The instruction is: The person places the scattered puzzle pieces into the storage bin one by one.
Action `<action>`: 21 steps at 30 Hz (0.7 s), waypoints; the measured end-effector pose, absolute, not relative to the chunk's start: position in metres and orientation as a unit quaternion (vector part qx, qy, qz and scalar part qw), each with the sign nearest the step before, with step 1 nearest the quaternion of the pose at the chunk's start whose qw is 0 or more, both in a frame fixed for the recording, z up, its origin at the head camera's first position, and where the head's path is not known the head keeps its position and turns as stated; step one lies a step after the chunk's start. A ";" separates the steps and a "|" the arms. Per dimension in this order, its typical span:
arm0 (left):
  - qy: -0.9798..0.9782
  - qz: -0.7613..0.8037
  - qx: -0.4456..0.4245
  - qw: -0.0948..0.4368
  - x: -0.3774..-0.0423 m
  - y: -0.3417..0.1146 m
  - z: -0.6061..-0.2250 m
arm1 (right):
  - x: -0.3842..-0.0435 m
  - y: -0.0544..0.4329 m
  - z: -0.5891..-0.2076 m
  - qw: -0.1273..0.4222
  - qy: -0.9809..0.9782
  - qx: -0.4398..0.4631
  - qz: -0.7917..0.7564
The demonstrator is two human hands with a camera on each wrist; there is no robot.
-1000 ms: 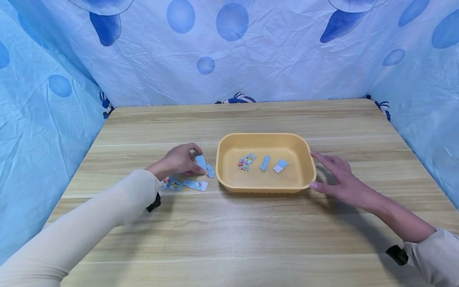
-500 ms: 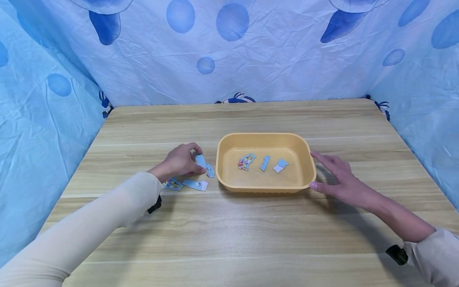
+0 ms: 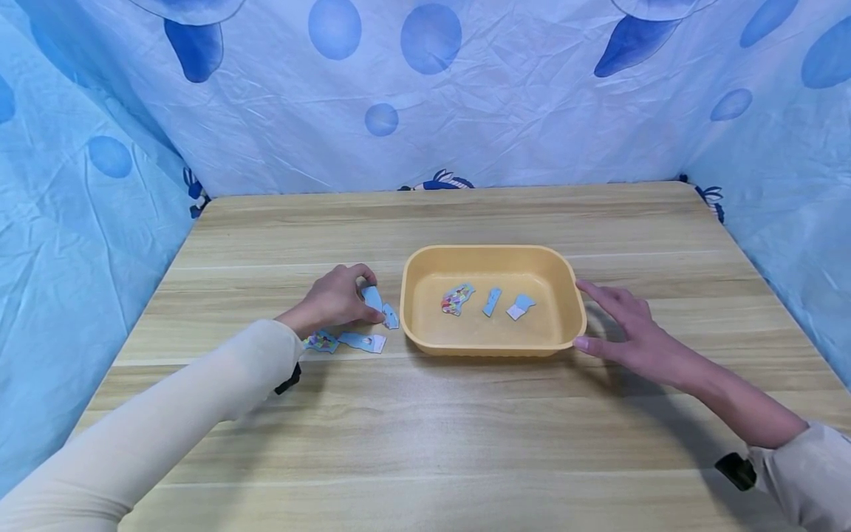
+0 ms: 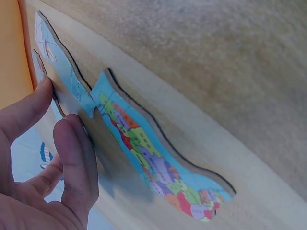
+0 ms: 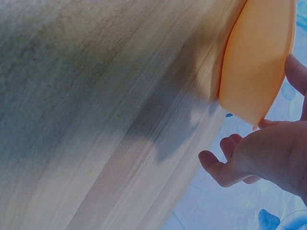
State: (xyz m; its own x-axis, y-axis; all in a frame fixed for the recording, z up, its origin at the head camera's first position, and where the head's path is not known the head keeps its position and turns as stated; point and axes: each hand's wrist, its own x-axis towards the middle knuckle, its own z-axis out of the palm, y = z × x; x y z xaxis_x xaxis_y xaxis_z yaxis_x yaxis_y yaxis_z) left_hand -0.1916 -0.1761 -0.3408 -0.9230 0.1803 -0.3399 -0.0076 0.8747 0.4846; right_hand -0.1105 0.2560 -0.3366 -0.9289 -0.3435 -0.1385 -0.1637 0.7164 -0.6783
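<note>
My left hand point(image 3: 335, 295) is at a plain light-blue puzzle piece point(image 3: 372, 297) left of the tray, pinching it between thumb and fingers. A small blue puzzle piece point(image 3: 390, 316) lies against its right side. Nearer me lie a blue-and-white strip piece point(image 3: 362, 342) and a piece with a colourful map print point(image 4: 148, 153), partly hidden by the wrist in the head view. My right hand point(image 3: 628, 332) touches the right rim of the yellow plastic tray point(image 3: 492, 349) with thumb and index finger; its other fingers are loosely bent.
Inside the tray lie a colourful map piece point(image 3: 458, 299), a narrow blue piece point(image 3: 491, 302) and a blue-and-white piece point(image 3: 521, 307). The wooden table point(image 3: 425, 436) is bordered at the back and sides by blue patterned cloth point(image 3: 425, 125).
My left hand has shifted very slightly right at the light-blue piece. The right hand and the tray stay where they were.
</note>
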 end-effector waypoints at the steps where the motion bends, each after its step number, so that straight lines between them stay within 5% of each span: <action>1: 0.949 0.246 0.045 0.190 -0.191 -0.176 -0.341 | -0.111 0.256 -0.337 0.129 0.918 -0.138 -0.350; 21: 0.956 0.231 0.057 0.170 -0.187 -0.175 -0.340 | -0.110 0.256 -0.338 0.125 0.919 -0.139 -0.348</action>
